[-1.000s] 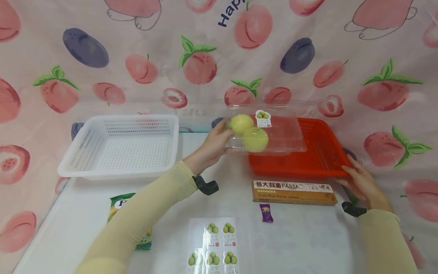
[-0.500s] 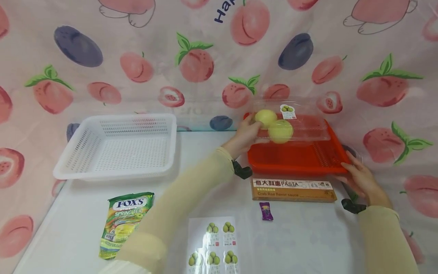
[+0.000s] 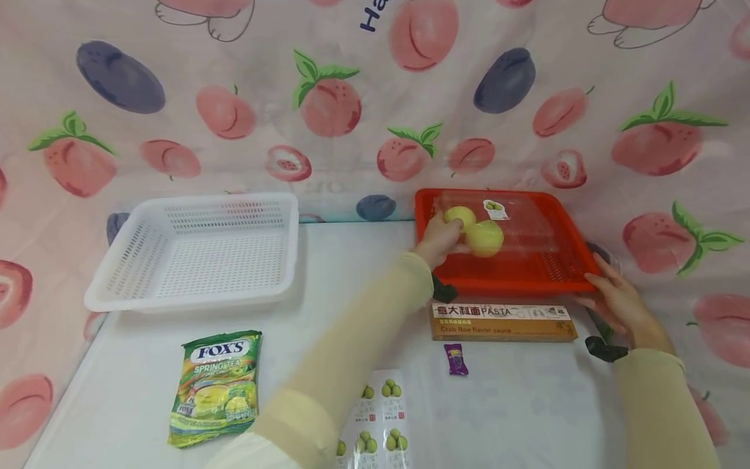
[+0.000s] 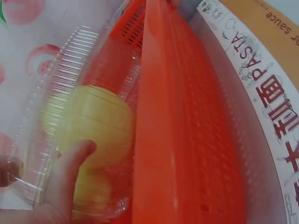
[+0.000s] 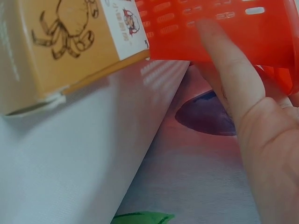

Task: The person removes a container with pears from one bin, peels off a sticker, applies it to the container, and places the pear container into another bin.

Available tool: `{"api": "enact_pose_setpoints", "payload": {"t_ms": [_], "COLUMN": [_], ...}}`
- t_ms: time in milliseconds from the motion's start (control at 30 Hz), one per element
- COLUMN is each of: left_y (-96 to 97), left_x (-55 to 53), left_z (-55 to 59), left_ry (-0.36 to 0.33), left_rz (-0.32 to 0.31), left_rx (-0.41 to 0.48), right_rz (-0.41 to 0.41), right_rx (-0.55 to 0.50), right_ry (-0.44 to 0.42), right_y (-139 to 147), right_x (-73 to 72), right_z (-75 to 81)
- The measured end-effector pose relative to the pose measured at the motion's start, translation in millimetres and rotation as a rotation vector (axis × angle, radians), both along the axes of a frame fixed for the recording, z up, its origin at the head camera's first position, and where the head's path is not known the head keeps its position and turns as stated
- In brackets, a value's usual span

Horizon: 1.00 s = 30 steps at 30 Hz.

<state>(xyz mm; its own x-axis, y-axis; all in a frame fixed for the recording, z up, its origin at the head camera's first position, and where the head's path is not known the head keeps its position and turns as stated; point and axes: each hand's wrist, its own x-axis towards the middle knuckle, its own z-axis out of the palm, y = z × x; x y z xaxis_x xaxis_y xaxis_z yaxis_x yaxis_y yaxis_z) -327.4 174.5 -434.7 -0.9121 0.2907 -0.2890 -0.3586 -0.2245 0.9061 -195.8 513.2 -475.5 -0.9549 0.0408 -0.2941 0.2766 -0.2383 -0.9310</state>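
My left hand grips the left end of a clear plastic clamshell box, low inside the red basket. Two round yellow-green fruits show through its left part, and a fruit-picture sticker is on its lid. In the left wrist view, the thumb presses on the clear plastic beside a fruit, and a fingertip shows at the far edge. My right hand holds the red basket by its front right corner. In the right wrist view, the thumb lies along the perforated red wall, other fingers partly hidden.
A white perforated basket stands at the left. A pasta box lies before the red basket, with a purple wrapped candy nearer. A green Fox's candy bag and a sticker sheet lie in front. Fruit-print cloth hangs behind.
My left hand has carried the clamshell box right and then down into the red basket. My right hand has stayed at the basket's corner. The candy bag, partly covered by the left sleeve before, now shows fully.
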Motion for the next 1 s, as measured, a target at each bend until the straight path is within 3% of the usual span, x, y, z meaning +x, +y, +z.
{"api": "enact_pose_setpoints", "payload": {"t_ms": [233, 500, 667, 800, 1000], "left_y": [2.9, 12.3, 19.1, 23.4, 20.8], "left_x": [2.4, 0.9, 5.6, 8.4, 10.7], "left_z": [-3.9, -7.0, -10.4, -12.9, -15.8], "left_ry": [-0.022, -0.195, -0.261, -0.251, -0.214], "left_rz": [0.032, 0.085, 0.179, 0.209, 0.199], "left_rx": [-0.091, 0.128, 0.105, 0.062, 0.033], "right_rz": [-0.005, -0.018, -0.015, -0.009, -0.008], "right_rx": [-0.020, 0.032, 0.073, 0.058, 0.060], "right_ry": [-0.005, 0.007, -0.001, 0.008, 0.004], "right_y": [-3, -3, -4, -2, -1], "right_x": [1.2, 0.9, -0.1, 0.1, -0.8], "right_z": [0.3, -0.5, -2.4, -3.4, -1.9]}}
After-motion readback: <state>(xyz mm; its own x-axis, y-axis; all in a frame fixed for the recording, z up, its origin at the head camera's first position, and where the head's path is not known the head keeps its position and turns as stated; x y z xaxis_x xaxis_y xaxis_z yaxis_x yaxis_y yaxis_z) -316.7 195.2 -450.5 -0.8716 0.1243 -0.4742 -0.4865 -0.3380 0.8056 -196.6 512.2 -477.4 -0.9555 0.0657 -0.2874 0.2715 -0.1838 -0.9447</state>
